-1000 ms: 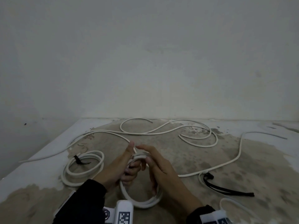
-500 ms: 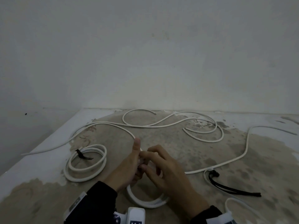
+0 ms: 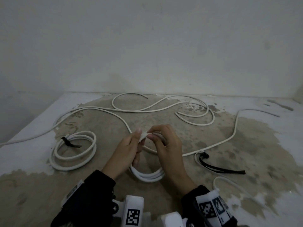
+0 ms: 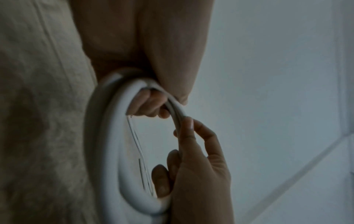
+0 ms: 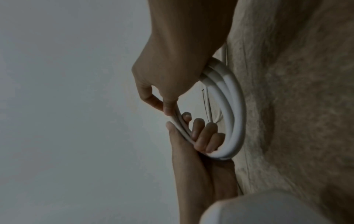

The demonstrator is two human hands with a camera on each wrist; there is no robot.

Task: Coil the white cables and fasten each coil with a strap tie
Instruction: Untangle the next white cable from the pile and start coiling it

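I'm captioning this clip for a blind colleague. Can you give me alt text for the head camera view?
Two hands, left and right, hold a small coil of white cable upright over a stained table, pinching its top. A finished coil with a black strap tie lies to the left, loose white cable snakes behind, and another black strap lies right.

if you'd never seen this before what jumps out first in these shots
Both hands meet at the centre, the left hand and the right hand gripping a small white cable coil held up off the stained surface. To the left lies a finished coil bound with a black strap tie. Behind the hands a long loose white cable snakes across the back, and another black strap lies at right.
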